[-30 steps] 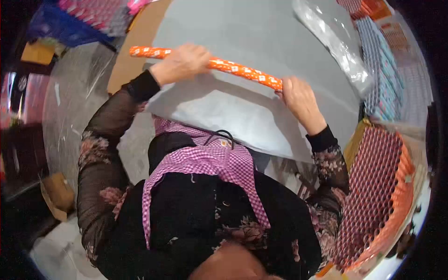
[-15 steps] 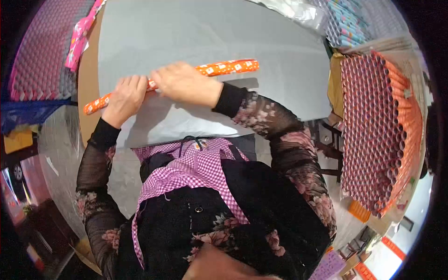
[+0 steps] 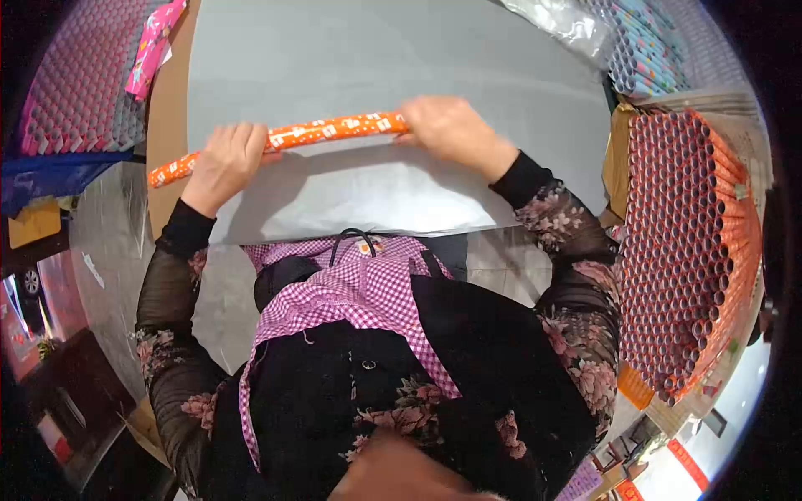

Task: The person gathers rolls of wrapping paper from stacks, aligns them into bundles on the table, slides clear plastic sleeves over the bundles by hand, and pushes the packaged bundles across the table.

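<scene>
An orange roll [image 3: 334, 129] with a white print lies crosswise above the grey-covered table, its left end sticking out past my left hand [image 3: 229, 159]. The fingers of that hand are wrapped round the roll left of its middle. My right hand [image 3: 447, 127] is closed on the roll's right end, slightly blurred, with the fingertips and thumb round it. Below the roll, shadows of the arms fall on the grey sheet [image 3: 376, 192].
Many orange rolls [image 3: 677, 250] are stacked on the right, ends facing in. Blue patterned rolls [image 3: 643, 50] and clear plastic [image 3: 568, 25] are at the upper right. Pink rolls [image 3: 83, 83] stand at the upper left, beside a single pink roll [image 3: 154, 46].
Since half a second ago, my right hand has slid from the roll's middle to its right end. My left hand has stayed around the left part. The view has shifted slightly.
</scene>
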Demonstrator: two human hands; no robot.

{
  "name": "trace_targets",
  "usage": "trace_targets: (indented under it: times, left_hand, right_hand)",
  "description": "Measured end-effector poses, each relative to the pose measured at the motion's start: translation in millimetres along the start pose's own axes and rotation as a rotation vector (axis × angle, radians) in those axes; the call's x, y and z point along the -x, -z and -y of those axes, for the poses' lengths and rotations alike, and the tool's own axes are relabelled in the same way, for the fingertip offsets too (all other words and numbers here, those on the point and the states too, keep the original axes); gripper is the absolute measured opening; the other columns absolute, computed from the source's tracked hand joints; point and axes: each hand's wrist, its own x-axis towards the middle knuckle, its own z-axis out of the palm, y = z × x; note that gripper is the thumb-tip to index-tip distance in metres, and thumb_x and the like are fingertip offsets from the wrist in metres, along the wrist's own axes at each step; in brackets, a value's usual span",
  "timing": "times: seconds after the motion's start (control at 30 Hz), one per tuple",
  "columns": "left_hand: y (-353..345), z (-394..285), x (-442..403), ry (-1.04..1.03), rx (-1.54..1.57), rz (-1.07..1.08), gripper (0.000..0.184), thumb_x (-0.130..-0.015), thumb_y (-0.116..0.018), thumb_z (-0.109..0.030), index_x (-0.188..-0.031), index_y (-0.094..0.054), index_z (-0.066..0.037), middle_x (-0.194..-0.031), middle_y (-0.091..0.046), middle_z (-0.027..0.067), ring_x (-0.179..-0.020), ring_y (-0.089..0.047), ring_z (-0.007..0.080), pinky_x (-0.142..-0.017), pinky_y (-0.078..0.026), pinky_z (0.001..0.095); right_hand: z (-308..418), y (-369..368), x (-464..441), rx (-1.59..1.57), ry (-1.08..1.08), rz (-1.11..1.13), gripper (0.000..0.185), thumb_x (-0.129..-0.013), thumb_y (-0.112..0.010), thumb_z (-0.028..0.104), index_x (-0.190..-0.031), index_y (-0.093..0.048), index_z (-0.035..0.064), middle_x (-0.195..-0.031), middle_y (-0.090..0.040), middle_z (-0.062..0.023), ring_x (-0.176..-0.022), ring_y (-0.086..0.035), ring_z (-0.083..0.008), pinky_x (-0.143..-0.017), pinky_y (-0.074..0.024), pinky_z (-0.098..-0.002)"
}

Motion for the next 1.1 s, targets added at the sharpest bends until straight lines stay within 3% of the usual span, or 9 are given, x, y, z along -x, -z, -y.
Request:
trace_targets:
  times: [0.2, 0.27, 0.3, 0.37, 0.53, 0.7, 0.77, 0.87, 1.1]
  left_hand:
    - [-2, -2, 12, -0.013, -0.024, -0.012, 0.036, -0.085, -0.067, -0.038, -0.094, -0.052, -0.006, -0.076, -0.05, 0.0056, -0.069, -0.056, 0.0226, -0.064, -0.046, 0.0355]
    - [-6, 4, 22, 0.024, -0.003, 0.037, 0.035, -0.085, -0.068, -0.036, -0.095, -0.053, -0.006, -0.078, -0.051, 0.0068, -0.071, -0.056, 0.0239, -0.065, -0.046, 0.0361]
    - [-9, 6, 25, 0.062, 0.02, 0.078, 0.035, -0.084, -0.069, -0.034, -0.095, -0.053, -0.005, -0.079, -0.051, 0.0081, -0.074, -0.056, 0.0252, -0.065, -0.046, 0.0367]
    - [-13, 1, 23, 0.054, 0.022, 0.087, 0.033, -0.086, -0.068, -0.033, -0.095, -0.052, -0.005, -0.079, -0.052, 0.0082, -0.073, -0.056, 0.0253, -0.065, -0.045, 0.0371]
    - [-33, -20, -15, -0.012, 0.066, 0.019, 0.035, -0.089, -0.063, -0.039, -0.09, -0.052, -0.006, -0.077, -0.054, 0.0074, -0.07, -0.057, 0.0234, -0.065, -0.046, 0.0351]
    - [-34, -32, -32, -0.057, 0.071, -0.074, 0.036, -0.088, -0.063, -0.04, -0.09, -0.051, -0.006, -0.078, -0.054, 0.0062, -0.071, -0.057, 0.0214, -0.066, -0.045, 0.0346]
    - [-32, -31, -24, -0.014, 0.033, -0.067, 0.035, -0.088, -0.063, -0.039, -0.089, -0.051, -0.006, -0.078, -0.053, 0.006, -0.071, -0.057, 0.0208, -0.065, -0.045, 0.0341]
    - [-57, -31, -14, 0.001, 0.218, -0.092, 0.033, -0.086, -0.066, -0.035, -0.091, -0.054, -0.006, -0.076, -0.052, 0.0072, -0.072, -0.057, 0.0249, -0.066, -0.046, 0.0376]
    - [-61, -47, -27, 0.07, 0.171, -0.15, 0.029, -0.083, -0.066, -0.032, -0.094, -0.055, -0.007, -0.084, -0.055, 0.0056, -0.08, -0.057, 0.0207, -0.073, -0.046, 0.0346]
  right_hand:
    - [-34, 11, 49, -0.008, 0.002, -0.01, 0.028, -0.084, -0.069, 0.024, -0.099, -0.055, 0.0051, -0.085, -0.061, -0.0114, -0.08, -0.062, -0.0302, -0.072, -0.0491, -0.0423]
    - [-65, 18, 68, 0.15, -0.213, 0.181, 0.029, -0.084, -0.069, 0.022, -0.106, -0.058, 0.0054, -0.088, -0.063, -0.0112, -0.083, -0.062, -0.0307, -0.079, -0.0467, -0.0432]
    - [-81, 20, 70, 0.152, -0.203, 0.174, 0.029, -0.084, -0.069, 0.022, -0.106, -0.058, 0.0054, -0.088, -0.063, -0.0112, -0.083, -0.062, -0.0307, -0.079, -0.0467, -0.0432]
    - [-96, 21, 73, 0.223, -0.183, -0.11, 0.035, -0.083, -0.071, 0.022, -0.112, -0.06, 0.0066, -0.093, -0.065, -0.0105, -0.088, -0.061, -0.0307, -0.085, -0.044, -0.0429]
    - [-16, 15, -4, -0.133, -0.019, -0.111, 0.059, -0.082, -0.073, 0.029, -0.131, -0.051, 0.004, -0.116, -0.063, -0.0141, -0.112, -0.057, -0.0313, -0.098, -0.0424, -0.0413]
    - [1, -25, -15, -0.255, 0.009, -0.006, 0.049, -0.085, -0.069, 0.031, -0.122, -0.055, 0.0022, -0.113, -0.063, -0.0169, -0.108, -0.058, -0.0358, -0.094, -0.0443, -0.0441]
    - [-9, -23, -5, -0.262, -0.141, 0.107, 0.038, -0.088, -0.066, 0.025, -0.116, -0.057, 0.0012, -0.109, -0.064, -0.0177, -0.102, -0.059, -0.0369, -0.089, -0.0465, -0.0446]
    - [-14, -19, 13, -0.193, -0.137, -0.012, 0.032, -0.089, -0.064, 0.02, -0.115, -0.058, 0.0023, -0.103, -0.064, -0.0165, -0.097, -0.06, -0.0368, -0.083, -0.048, -0.0451]
    - [-32, -26, 47, -0.044, -0.228, -0.013, 0.035, -0.084, -0.068, 0.015, -0.116, -0.057, 0.0052, -0.106, -0.062, -0.0136, -0.098, -0.058, -0.0342, -0.081, -0.0482, -0.0446]
